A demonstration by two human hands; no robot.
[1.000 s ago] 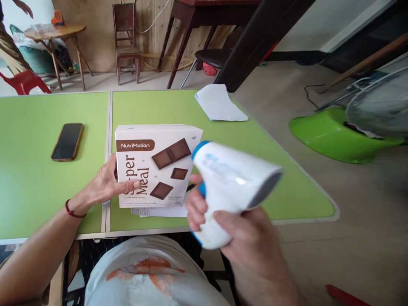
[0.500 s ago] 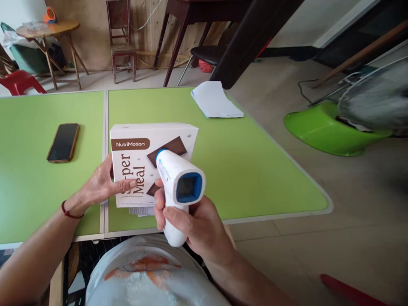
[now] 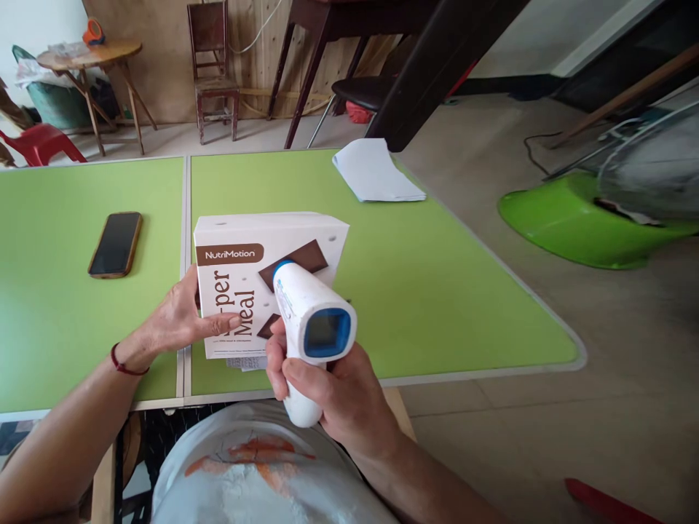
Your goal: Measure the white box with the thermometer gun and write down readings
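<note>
My left hand (image 3: 186, 313) grips the left side of a white box (image 3: 273, 231) with a brown "NutriMotion" label, its thumb across the front. The box is held upright over the green table (image 3: 437, 291), its printed face toward me. Wrapped round the handle of a white infrared thermometer (image 3: 309, 298) is my right hand (image 3: 328, 378). The thermometer's blue-ringed front end points at the box and covers part of its print; whether they touch I cannot tell. Its blue-framed screen faces me and looks dark. A printed paper (image 3: 248, 362) shows just below the box.
A phone (image 3: 115, 244) lies on the table's left half, and white sheets (image 3: 376, 171) lie near the far edge. Beyond stand a wooden chair (image 3: 214, 80), a round table (image 3: 117, 52) and a dark post (image 3: 431, 73). A green plastic seat (image 3: 568, 222) is at the right.
The whole view has shifted slightly, so things appear a little further right. Both hands keep their hold on the box and the thermometer, with hardly any movement between them.
</note>
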